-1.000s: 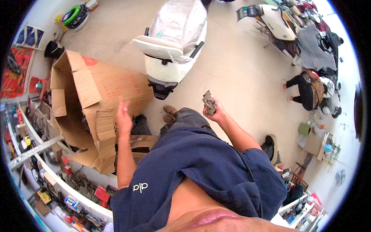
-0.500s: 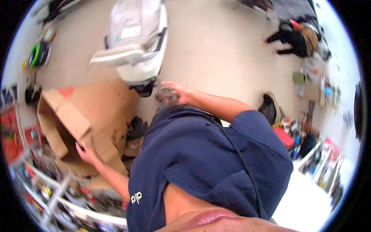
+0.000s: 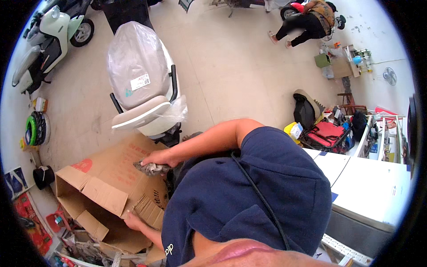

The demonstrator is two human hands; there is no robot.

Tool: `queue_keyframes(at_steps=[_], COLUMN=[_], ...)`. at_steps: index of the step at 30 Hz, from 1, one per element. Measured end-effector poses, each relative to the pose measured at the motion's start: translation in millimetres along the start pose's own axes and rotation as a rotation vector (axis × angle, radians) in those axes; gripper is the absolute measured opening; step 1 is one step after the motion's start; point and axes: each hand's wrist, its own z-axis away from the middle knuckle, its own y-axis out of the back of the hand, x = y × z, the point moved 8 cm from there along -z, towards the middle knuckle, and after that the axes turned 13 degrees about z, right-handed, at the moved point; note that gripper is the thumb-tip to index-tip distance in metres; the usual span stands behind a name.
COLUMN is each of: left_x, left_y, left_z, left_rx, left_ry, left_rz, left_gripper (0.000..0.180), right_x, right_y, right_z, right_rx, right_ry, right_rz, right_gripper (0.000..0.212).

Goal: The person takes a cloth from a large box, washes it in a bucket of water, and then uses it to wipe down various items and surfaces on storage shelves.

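A large brown cardboard box [image 3: 104, 178] lies on its side at my left, its open end and flaps facing left. My left hand [image 3: 132, 220] is closed on the edge of one flap. My right hand [image 3: 158, 158] reaches across my body, closed around a crumpled grey rag [image 3: 153, 169]. The rag is against or just above the printed upper side of the box; I cannot tell whether it touches. Beyond the box stands a white scooter with a plastic-wrapped seat [image 3: 138, 66] and a beige backrest [image 3: 142, 111].
A pale green scooter [image 3: 53, 40] stands far left, with tyres [image 3: 38, 129] by the wall. Another person [image 3: 311, 22] sits far right. At right are a red tool case [image 3: 327, 133], a black-lined shell [image 3: 304, 111] and a white-topped cabinet [image 3: 369, 187]. Cluttered shelving lies near left.
My right hand has moved left with the rag, from beside the scooter to over the box. My left hand stays on the flap. The view has shifted and become sharper.
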Motion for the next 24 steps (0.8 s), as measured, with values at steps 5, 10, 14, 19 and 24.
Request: queue_keyframes(at_steps=[5, 10, 14, 19, 24], left_x=[-32.9, -22.0, -24.0, 9.0, -13.8], left_y=[-28.6, -32.2, -35.6, 1.2, -9.3], left_z=[-45.3, -32.2, -31.5, -7.8, -12.2], left_rx=[-0.151, -0.253, -0.254, -0.069, -0.076], left_ry=[-0.097, -0.189, -0.153, -0.244, -0.167], left_rz=[0.209, 0.311, 0.427, 0.478, 0.352], left_gripper=[0.044, 0.039, 0.043, 0.045, 0.044], right_x=[-40.5, -64.4, -80.2, -110.7, -108.6], right_y=[-26.3, -40.6, -35.9, -24.6, -15.6], right_z=[-19.3, -70.8, -102.1, -99.3, -98.4], right_rx=[0.042, 0.06, 0.129, 0.234, 0.282], right_ry=[0.026, 0.029, -0.004, 0.056, 0.098], right_rz=[0.054, 0.109, 0.062, 0.017, -0.027], right_gripper=[0.033, 0.033, 0.034, 0.031, 0.03])
